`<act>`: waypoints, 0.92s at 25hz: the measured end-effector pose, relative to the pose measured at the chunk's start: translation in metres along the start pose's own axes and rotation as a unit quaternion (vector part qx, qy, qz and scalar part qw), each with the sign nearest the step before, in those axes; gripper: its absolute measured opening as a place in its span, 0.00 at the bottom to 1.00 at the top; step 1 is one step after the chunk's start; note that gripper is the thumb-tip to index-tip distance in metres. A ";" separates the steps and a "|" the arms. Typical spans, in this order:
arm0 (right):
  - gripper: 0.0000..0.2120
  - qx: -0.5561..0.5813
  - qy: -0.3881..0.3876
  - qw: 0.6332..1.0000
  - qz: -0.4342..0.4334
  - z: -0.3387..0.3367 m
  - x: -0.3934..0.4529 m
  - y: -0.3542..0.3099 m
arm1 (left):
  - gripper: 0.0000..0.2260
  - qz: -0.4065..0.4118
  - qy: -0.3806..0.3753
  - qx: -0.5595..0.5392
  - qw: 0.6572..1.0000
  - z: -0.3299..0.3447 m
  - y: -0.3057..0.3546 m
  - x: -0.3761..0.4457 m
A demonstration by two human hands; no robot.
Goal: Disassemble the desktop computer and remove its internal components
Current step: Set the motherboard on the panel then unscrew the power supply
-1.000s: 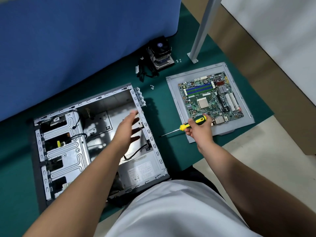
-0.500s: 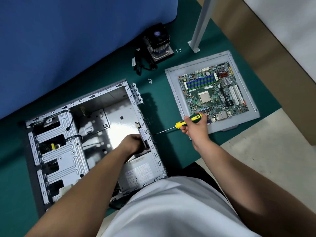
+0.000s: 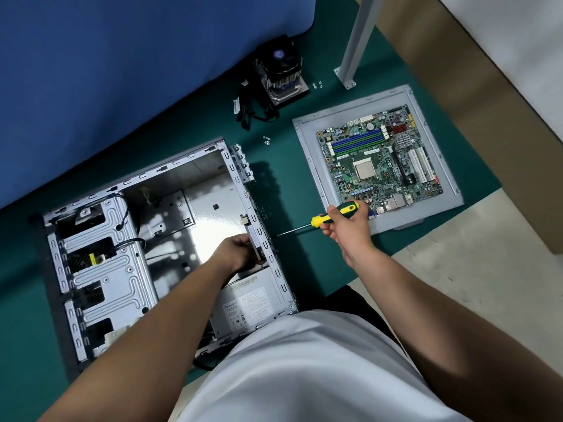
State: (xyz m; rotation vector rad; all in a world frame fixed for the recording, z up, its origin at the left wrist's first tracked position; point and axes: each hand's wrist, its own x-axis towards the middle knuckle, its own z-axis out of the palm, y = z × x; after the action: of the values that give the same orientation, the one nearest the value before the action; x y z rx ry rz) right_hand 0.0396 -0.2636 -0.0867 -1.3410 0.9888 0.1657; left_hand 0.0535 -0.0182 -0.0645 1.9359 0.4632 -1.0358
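Open silver metal computer case point(image 3: 128, 239) lies on its side on the green tabletop point(image 3: 304, 269), toward the left edge, side panel off, interior bare metal. Grey boxed power supply with white label point(image 3: 246, 306) sits in the case corner nearest the person. Left hand point(image 3: 237, 251) is inside the case by its right wall, grip closed around a small part at that wall; what part, cannot tell. Right hand point(image 3: 347, 226) is just outside that wall, grip wrapped around a yellow-and-green-handled screwdriver point(image 3: 329, 219), shaft tip at the wall. Green motherboard point(image 3: 377, 159) lies on a flat grey metal panel point(image 3: 307, 141) toward the right edge. Black CPU cooler with fan point(image 3: 281, 77) and black cables point(image 3: 246, 108) sit at the far edge beside a blue partition point(image 3: 122, 56). Small silver screws point(image 3: 267, 140) lie loose between cooler and case. White metal post point(image 3: 356, 41) stands at the far right.
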 end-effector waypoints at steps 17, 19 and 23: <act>0.16 0.048 -0.096 0.993 0.040 -0.013 0.011 -0.003 | 0.17 0.003 -0.003 0.000 1.000 -0.002 0.006 -0.007; 0.17 0.057 -0.098 0.993 0.041 -0.018 0.013 -0.002 | 0.17 0.005 0.002 -0.003 1.000 -0.002 0.007 -0.008; 0.16 0.054 -0.115 0.991 0.043 -0.024 0.018 -0.007 | 0.18 0.005 0.009 -0.011 1.000 0.000 0.009 -0.010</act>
State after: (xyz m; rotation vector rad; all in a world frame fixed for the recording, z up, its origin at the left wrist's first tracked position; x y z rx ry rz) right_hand 0.0425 -0.2938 -0.0912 -1.1523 0.8487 0.3212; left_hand 0.0539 -0.0224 -0.0515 1.9282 0.4728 -1.0044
